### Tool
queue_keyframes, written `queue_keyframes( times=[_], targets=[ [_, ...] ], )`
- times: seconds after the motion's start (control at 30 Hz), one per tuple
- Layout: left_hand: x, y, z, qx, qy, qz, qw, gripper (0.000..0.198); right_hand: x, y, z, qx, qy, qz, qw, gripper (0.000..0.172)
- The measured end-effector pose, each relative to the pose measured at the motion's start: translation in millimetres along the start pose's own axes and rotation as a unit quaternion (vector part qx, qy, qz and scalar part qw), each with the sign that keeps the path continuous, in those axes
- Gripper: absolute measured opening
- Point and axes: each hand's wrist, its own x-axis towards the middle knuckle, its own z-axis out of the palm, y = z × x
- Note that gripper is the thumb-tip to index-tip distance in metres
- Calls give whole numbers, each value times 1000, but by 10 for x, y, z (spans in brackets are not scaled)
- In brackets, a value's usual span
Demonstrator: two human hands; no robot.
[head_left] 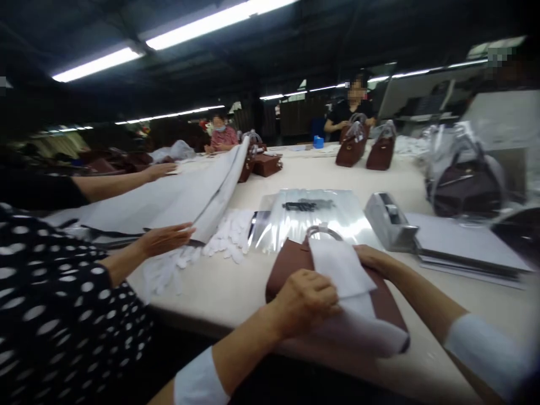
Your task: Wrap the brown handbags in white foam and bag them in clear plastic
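Note:
A brown handbag (291, 261) lies tilted at the table's front edge, its handle (324, 229) pointing away from me. White sheet material (341, 267) covers its middle and hangs over the lower part. My left hand (306, 301) is closed over the bag's left side, its fingers pinched at the edge of the white sheet. My right hand (371, 260) reaches round the upper right of the bag, beside the sheet; its fingertips are partly hidden behind the sheet and bag.
Clear plastic bags (316, 216) lie behind the handbag, beside a grey tape dispenser (390, 219) and stacked boards (468, 247). At left, another person's hands (164, 239) are near large white sheets (169, 202). White strips (230, 236) and wrapped handbags (468, 188) stand around.

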Motion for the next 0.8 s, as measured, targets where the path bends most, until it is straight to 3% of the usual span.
queue_keyframes(
  times=[0.03,0.13,0.23,0.33,0.4,0.47,0.5,0.67,0.8],
  targets=[
    [21,-18,-2,-16,-1,-2,1000,19,-65,-45,-70,-23,23,31,999,24],
    [17,-39,-29,-57,18,-1,998,15,-440,-263,-301,-64,88,66,992,43],
    [-13,-13,-55,-70,31,3,997,9,-991,-488,-341,-57,21,-83,995,59],
    [11,-8,-108,-90,20,2,996,8,-1350,-532,-138,-60,35,-135,988,41],
    [105,-47,-180,-115,-10,-31,993,30,-1413,-484,13,-41,67,-141,987,30],
    [301,-116,-259,-122,-59,-61,989,53,-1396,-431,99,-27,86,-145,985,30],
    [439,-158,-290,-109,-84,-60,989,54,-1380,-414,114,-23,95,-144,985,30],
    [1285,-395,-269,-30,-166,74,983,41,-1364,-412,73,-14,112,-138,984,28],
    [1630,-652,-284,-70,-168,84,980,42,-1366,-416,63,-14,115,-141,983,28]
  ],
)
